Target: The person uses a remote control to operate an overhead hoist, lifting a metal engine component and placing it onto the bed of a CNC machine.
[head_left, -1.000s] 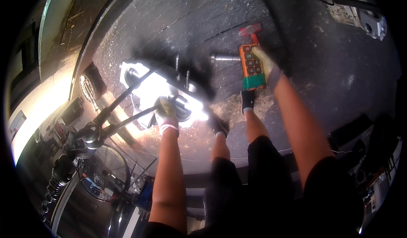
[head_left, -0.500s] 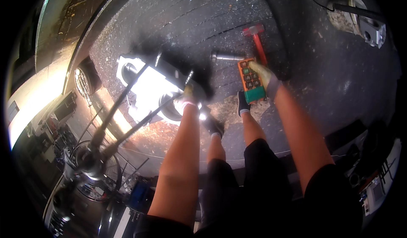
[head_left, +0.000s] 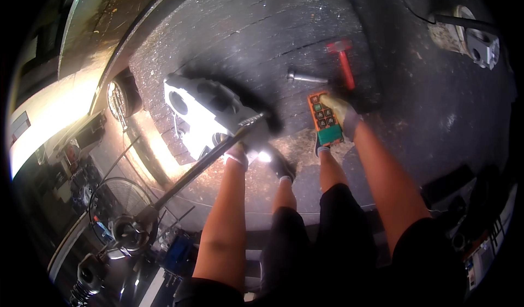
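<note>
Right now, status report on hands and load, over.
Left hand gloved, on the metal rod by the grey metal block. Right hand holding orange button remote. Red hammer and bolt on plate beyond, clear of hands.

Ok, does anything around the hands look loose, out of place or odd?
Yes: a red-handled hammer and a short metal pin lie loose on the dark plate, just beyond the right hand holding the orange button pendant. Debris litters the plate's edge.

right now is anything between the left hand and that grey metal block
Nothing visible: the gloved left hand is already at the grey metal block's near edge, beside the long bar.
</note>
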Available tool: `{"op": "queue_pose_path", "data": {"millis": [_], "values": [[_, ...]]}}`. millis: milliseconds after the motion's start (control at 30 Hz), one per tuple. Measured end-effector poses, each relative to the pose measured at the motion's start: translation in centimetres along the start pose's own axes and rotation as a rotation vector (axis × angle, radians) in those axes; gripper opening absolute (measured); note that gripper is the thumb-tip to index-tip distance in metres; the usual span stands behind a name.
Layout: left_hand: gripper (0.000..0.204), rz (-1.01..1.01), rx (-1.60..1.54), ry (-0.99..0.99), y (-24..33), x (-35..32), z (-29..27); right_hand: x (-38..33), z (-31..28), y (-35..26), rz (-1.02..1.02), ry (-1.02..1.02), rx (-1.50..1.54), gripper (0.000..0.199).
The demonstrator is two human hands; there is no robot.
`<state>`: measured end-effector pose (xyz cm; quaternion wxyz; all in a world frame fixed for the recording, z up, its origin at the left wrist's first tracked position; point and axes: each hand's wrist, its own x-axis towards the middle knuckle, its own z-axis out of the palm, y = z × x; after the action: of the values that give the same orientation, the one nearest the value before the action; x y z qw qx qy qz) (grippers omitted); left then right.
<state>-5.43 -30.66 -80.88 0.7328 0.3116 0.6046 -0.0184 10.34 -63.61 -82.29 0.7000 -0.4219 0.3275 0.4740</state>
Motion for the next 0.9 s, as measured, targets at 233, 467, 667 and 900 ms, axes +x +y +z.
{"op": "queue_pose_path", "data": {"millis": [233, 467, 667, 900], "values": [[0.053, 0.085, -0.073, -0.031, 1.4, -0.6, -3.1, 4.3, 4.1, 0.2, -0.051, 0.106, -0.541, 0.065], [0.055, 0.223, 0.020, 0.044, 3.5, -4.5, -1.4, 6.6, 9.4, -1.3, -0.089, 0.261, -1.212, 0.085], [0.052, 0.226, 0.020, 0.086, 5.0, -3.9, -3.7, 8.9, 11.3, -1.4, -0.132, 0.334, -1.295, 0.089], [0.051, 0.181, -0.059, 0.040, 5.3, -4.0, -4.2, 10.7, 14.7, -1.9, -0.099, 0.402, -1.348, 0.086]]}}
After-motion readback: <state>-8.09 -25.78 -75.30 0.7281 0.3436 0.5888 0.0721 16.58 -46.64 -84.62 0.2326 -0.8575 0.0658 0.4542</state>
